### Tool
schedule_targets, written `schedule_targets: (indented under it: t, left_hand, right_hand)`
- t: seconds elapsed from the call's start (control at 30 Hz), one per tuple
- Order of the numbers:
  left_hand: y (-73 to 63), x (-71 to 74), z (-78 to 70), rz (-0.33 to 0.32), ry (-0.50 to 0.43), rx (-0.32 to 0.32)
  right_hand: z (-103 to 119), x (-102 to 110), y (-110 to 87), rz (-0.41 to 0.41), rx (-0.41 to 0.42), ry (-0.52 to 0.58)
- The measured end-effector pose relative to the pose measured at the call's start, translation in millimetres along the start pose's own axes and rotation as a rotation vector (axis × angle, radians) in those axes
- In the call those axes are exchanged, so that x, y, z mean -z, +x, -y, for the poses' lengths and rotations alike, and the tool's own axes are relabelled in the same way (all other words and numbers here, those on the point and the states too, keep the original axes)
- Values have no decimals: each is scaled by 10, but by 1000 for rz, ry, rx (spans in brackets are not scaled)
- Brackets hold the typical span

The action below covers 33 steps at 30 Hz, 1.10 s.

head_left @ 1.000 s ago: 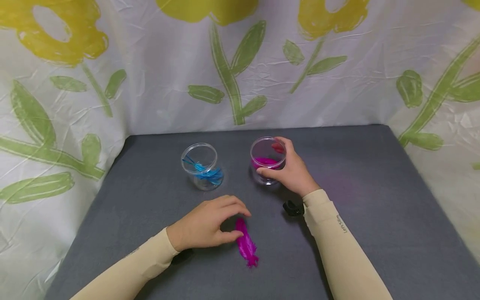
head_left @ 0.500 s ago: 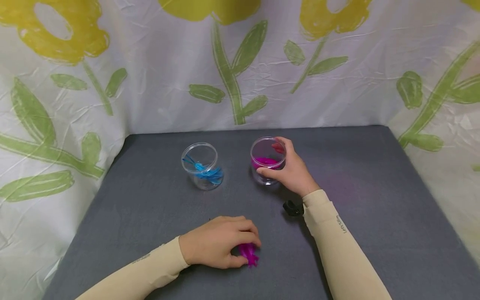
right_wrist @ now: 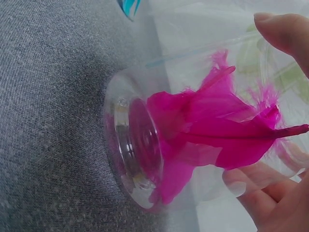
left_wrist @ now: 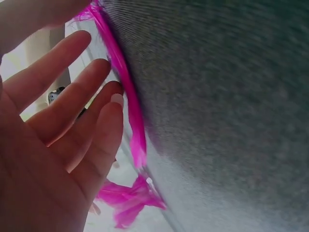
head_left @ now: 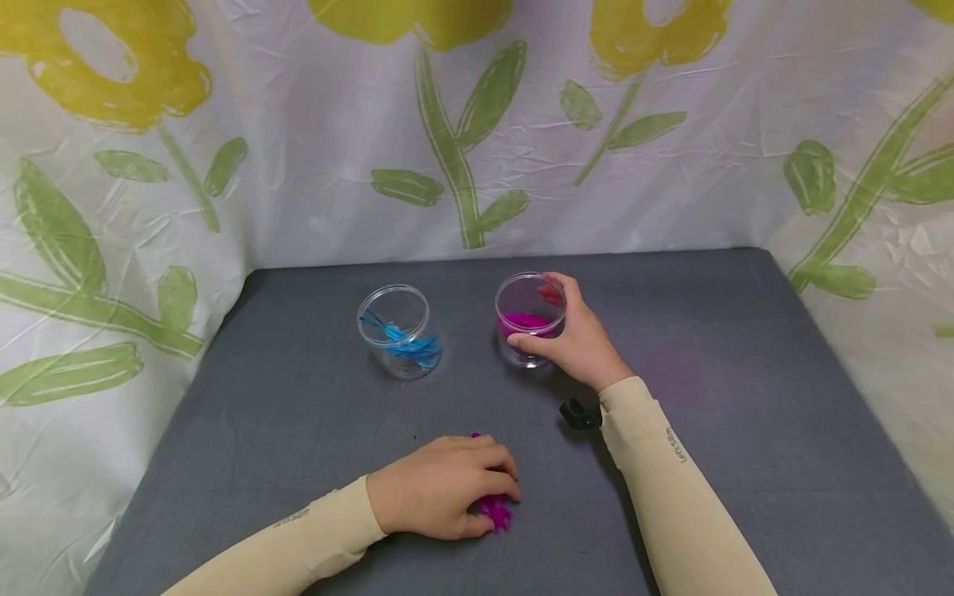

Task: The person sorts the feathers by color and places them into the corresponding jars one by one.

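Observation:
A magenta feather (head_left: 493, 513) lies on the table near the front, partly hidden under my left hand (head_left: 450, 488). In the left wrist view the loosely bent fingertips meet this feather (left_wrist: 130, 96) along its length, with the thumb near one end; no firm pinch shows. My right hand (head_left: 585, 343) grips a clear jar (head_left: 525, 359) standing upright, thumb on the near side and fingers around the far side. Several magenta feathers (right_wrist: 212, 130) are inside that jar.
A second clear jar (head_left: 399, 369) holding blue feathers (head_left: 411, 348) stands to the left of the gripped one. Grey cloth covers the table (head_left: 715, 463). A white curtain (head_left: 313, 190) with painted flowers hangs behind and at both sides.
My left hand has come down and slightly toward the table's front, from beside the magenta feather to over it. The right hand keeps its grip on the jar, unmoved.

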<state>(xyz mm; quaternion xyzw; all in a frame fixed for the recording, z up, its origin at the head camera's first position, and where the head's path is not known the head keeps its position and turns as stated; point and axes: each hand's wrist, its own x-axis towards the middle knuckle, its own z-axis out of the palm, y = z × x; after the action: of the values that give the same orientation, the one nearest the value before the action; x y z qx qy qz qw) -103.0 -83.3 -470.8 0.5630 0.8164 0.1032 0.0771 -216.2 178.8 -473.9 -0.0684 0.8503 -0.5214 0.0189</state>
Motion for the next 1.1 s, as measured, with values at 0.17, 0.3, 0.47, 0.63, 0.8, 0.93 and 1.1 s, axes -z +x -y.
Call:
schedule_targets:
  t: [0.17,0.3,0.47,0.63,0.8,0.93,1.1]
  left_hand:
    - [24,-9,-34,-13,83,-25]
    - [52,-3,-63,-13,111,-40]
    - [90,28,-94,-7,149,-70]
    - [115,52,-110,-16,216,-114]
    - [127,54,-134,-38,283,-122]
    - [146,72,-153,-38,327,-116]
    - [179,93,-176,-14,376,-109]
  right_hand:
    - [-5,-7,-2,-2,2,-2]
    - [-3,-8,-5,-3,8,0]
    - [-2,-4,-3,-1,8,-7]
    - [-3,0,0,2,0,-19]
    - [-5,-6,2,-3,3,-14]
    - [-6,-9,2,-4,8,-10]
    - [-8,-9,5,-6,5,-13]
